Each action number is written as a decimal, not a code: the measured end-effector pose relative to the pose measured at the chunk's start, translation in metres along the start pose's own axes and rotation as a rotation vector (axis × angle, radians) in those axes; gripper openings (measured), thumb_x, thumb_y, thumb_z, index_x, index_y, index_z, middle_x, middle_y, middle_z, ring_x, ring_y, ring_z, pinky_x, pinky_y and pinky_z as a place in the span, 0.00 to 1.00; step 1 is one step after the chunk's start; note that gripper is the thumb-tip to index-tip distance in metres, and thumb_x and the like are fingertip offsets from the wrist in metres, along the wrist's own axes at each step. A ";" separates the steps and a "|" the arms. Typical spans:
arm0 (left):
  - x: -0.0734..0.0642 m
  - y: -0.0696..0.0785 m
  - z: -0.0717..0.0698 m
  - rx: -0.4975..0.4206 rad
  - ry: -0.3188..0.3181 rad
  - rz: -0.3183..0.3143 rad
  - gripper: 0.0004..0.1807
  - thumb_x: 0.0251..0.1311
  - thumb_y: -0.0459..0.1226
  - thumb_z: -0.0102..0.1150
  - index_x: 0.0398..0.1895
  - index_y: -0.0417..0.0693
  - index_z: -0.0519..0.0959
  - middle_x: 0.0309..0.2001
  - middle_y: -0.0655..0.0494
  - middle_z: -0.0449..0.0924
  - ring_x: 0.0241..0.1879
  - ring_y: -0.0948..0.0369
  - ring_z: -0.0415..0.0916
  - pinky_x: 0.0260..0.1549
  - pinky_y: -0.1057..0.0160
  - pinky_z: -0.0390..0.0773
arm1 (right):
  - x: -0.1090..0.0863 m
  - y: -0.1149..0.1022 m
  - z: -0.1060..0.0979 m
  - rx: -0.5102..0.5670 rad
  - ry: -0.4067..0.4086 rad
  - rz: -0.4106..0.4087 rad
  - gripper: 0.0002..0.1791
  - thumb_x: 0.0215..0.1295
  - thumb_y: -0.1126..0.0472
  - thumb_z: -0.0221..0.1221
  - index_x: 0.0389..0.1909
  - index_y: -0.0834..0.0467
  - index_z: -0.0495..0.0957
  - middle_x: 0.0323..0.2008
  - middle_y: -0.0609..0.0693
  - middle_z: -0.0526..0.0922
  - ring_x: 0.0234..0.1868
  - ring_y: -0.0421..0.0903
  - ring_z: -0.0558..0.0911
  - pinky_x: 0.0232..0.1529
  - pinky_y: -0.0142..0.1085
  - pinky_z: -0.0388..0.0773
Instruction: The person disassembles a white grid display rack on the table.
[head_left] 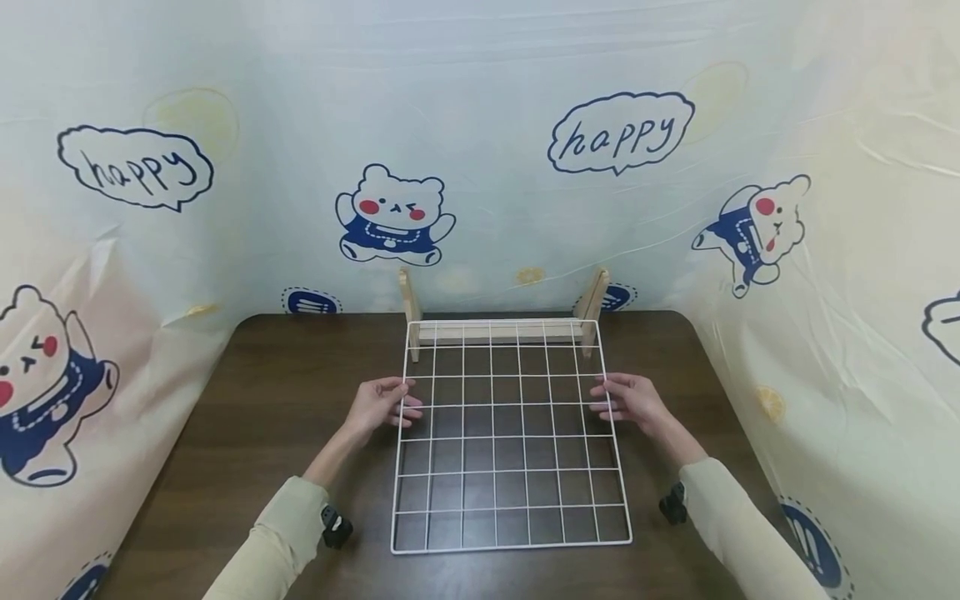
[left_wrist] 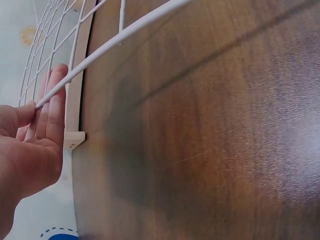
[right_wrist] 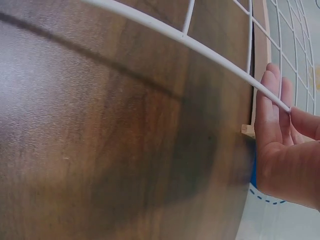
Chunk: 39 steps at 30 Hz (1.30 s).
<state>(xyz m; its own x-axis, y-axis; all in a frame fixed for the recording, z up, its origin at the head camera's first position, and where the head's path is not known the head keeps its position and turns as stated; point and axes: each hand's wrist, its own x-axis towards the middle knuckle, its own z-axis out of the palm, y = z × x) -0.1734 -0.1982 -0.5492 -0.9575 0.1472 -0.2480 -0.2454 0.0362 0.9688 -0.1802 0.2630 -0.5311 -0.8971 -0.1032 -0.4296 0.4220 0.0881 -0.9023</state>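
Observation:
A white wire grid panel point(head_left: 512, 548) is held over the table, its far edge overlapping a pale wooden stand point(head_left: 504, 334) in the head view. My left hand point(head_left: 378, 406) pinches the panel's left side wire, thumb on top and fingers beneath. On the opposite side, my right hand point(head_left: 633, 398) pinches the right side wire in the same manner. The left wrist view shows the panel's edge wire point(left_wrist: 120, 37) raised above the tabletop, with its shadow below. From the right wrist, the other edge wire point(right_wrist: 220, 59) likewise stands off the wood.
The dark wooden table point(head_left: 285, 417) has rounded far corners. The stand, with two upright ends joined by a crossbar, is at its back edge. Pale printed cloth point(head_left: 495, 167) with cartoon bears surrounds the table at the back and both sides.

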 end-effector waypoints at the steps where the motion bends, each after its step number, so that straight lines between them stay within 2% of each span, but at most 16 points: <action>1: 0.000 -0.001 0.000 -0.004 0.001 -0.005 0.20 0.72 0.31 0.46 0.60 0.22 0.66 0.36 0.32 0.83 0.32 0.47 0.85 0.29 0.51 0.85 | 0.000 0.001 0.000 0.003 0.001 0.004 0.22 0.76 0.64 0.46 0.65 0.71 0.62 0.50 0.69 0.79 0.42 0.57 0.85 0.42 0.47 0.84; 13: -0.005 -0.012 0.003 -0.015 0.004 -0.047 0.19 0.73 0.31 0.45 0.60 0.23 0.67 0.35 0.32 0.83 0.31 0.46 0.85 0.26 0.54 0.85 | 0.003 0.014 0.002 0.008 0.014 0.054 0.22 0.76 0.63 0.46 0.66 0.70 0.63 0.48 0.65 0.81 0.41 0.55 0.86 0.42 0.47 0.84; 21: -0.004 -0.017 0.004 -0.022 -0.001 -0.067 0.19 0.73 0.31 0.45 0.59 0.23 0.67 0.35 0.33 0.83 0.28 0.50 0.85 0.26 0.55 0.85 | 0.007 0.022 0.002 0.015 0.028 0.066 0.21 0.76 0.63 0.45 0.65 0.69 0.65 0.46 0.63 0.83 0.39 0.54 0.86 0.41 0.47 0.84; 29: -0.005 -0.025 0.005 -0.045 0.013 -0.118 0.18 0.73 0.31 0.45 0.59 0.25 0.69 0.34 0.34 0.83 0.26 0.50 0.85 0.23 0.57 0.85 | 0.005 0.027 0.001 0.025 0.004 0.076 0.22 0.76 0.64 0.46 0.65 0.70 0.64 0.44 0.62 0.84 0.39 0.54 0.86 0.40 0.46 0.85; 39: -0.006 -0.032 0.005 -0.058 -0.001 -0.129 0.18 0.73 0.30 0.44 0.58 0.22 0.67 0.34 0.33 0.83 0.24 0.51 0.85 0.22 0.58 0.85 | 0.002 0.034 0.003 0.033 -0.036 0.095 0.22 0.76 0.64 0.45 0.66 0.71 0.62 0.46 0.64 0.83 0.40 0.54 0.86 0.41 0.46 0.85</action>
<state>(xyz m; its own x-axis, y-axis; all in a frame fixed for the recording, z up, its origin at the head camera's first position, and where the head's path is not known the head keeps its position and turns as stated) -0.1590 -0.1954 -0.5785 -0.9174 0.1460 -0.3702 -0.3746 -0.0027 0.9272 -0.1672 0.2629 -0.5633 -0.8479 -0.1318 -0.5136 0.5093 0.0669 -0.8580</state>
